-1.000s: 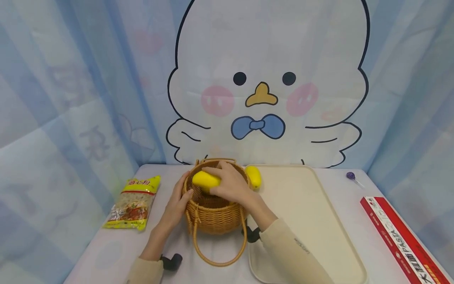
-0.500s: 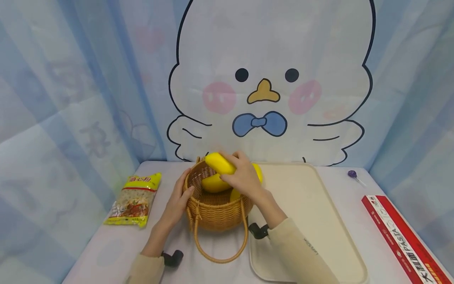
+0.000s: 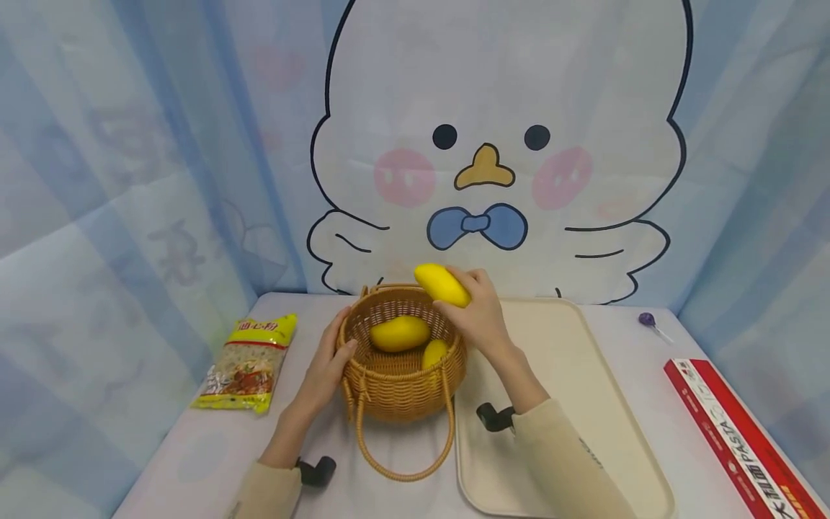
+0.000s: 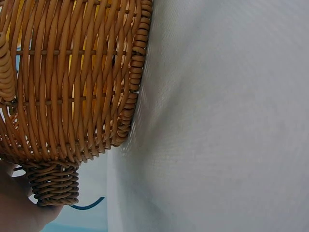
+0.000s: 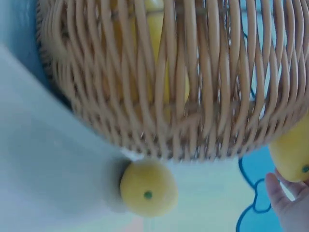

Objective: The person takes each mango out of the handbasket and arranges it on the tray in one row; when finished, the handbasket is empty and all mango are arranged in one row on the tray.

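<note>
A round wicker basket (image 3: 398,400) stands with one looped handle hanging toward me. My left hand (image 3: 324,367) grips its left rim, thumb over the edge. In the left wrist view that hand (image 4: 21,205) is partly behind the woven side. My right hand (image 3: 483,317) holds a yellow mango (image 3: 443,285) above the basket's far right rim. Inside lie two more mangoes, one lying across the middle (image 3: 400,334) and one by the right wall (image 3: 434,353). The right wrist view shows another mango (image 5: 148,188) outside the basket, which the right hand hides in the head view.
A cream tray (image 3: 583,404) lies right of the basket. At the left is a yellow noodle packet (image 3: 243,366). On the right are a purple lollipop (image 3: 647,318) and a long red pasta box (image 3: 739,440). A curtain with a cartoon bird (image 3: 499,86) closes off the back.
My right hand has lifted the mango out of the basket, up and to the right past the rim. My left hand has stayed on the rim.
</note>
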The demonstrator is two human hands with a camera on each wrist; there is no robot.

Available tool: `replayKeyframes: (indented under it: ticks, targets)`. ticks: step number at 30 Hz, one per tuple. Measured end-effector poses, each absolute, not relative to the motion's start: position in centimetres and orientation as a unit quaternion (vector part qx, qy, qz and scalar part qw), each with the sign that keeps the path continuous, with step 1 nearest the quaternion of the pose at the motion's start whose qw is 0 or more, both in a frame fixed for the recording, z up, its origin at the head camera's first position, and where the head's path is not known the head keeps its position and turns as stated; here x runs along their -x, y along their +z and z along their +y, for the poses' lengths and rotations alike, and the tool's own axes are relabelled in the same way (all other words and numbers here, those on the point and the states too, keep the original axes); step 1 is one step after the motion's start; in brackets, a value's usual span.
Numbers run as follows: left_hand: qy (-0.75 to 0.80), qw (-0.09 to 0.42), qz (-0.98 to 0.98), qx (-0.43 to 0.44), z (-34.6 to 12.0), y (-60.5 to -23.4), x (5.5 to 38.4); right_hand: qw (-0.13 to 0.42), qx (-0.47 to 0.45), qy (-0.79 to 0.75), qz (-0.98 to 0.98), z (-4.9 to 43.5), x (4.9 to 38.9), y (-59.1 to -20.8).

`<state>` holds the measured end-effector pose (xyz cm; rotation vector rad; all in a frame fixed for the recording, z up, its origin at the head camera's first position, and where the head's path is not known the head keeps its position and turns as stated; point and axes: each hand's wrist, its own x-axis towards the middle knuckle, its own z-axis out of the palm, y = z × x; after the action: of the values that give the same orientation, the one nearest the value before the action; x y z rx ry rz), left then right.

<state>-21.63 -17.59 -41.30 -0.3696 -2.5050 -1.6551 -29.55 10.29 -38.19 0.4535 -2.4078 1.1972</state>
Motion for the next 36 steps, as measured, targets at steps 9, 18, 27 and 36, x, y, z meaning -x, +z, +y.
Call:
replayKeyframes:
  ticks: [9, 18, 27, 36]
  targets:
    - [-0.556, 0.062, -0.820, 0.121, -17.9, -41.5, 21.6, 0.221, -0.109, 0.446, -0.860, 13.0, 30.8, -39.7]
    - [-0.556, 0.062, -0.820, 0.121, -17.8, -41.5, 21.6, 0.214, -0.035, 0.447, -0.868, 16.1, 31.6, -42.4]
    - [-0.560, 0.058, -0.818, 0.119, -17.7, -41.4, 21.6, 0.169, 0.014, 0.451, -0.876, 17.7, 31.6, -44.8]
    - [-0.556, 0.054, -0.821, 0.118, -17.6, -41.4, 21.6, 0.116, 0.041, 0.445, -0.887, 18.8, 31.4, -47.1]
